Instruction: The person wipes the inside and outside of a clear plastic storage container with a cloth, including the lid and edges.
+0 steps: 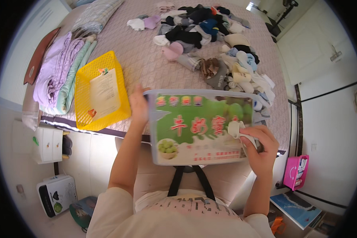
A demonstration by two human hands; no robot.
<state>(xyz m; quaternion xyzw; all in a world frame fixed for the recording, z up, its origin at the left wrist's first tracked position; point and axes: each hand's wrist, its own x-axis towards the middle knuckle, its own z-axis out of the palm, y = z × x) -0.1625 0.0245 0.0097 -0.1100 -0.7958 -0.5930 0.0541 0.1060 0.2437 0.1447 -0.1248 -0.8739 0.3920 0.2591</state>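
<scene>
In front of my body I hold up a rectangular plastic box (202,93) with a pale see-through rim and a green picture of fruit on the face toward me. Whether this is its lid or a side, I cannot tell. My left hand (138,106) grips its left edge, the fingers partly hidden behind it. Closed on a small white cloth (235,128), my right hand (261,143) presses against the right part of the picture. Left of the box, a yellow plastic basket (125,97) stands on the bed, a printed paper sheet (105,93) inside it.
A heap of socks and small clothes (198,27) spreads over the bed (135,51). Folded lilac and green bedding (53,77) lies at the left. Below stand a white cabinet (47,144) and a black-and-white box (58,194). A pink basket (296,172) is by the right wall.
</scene>
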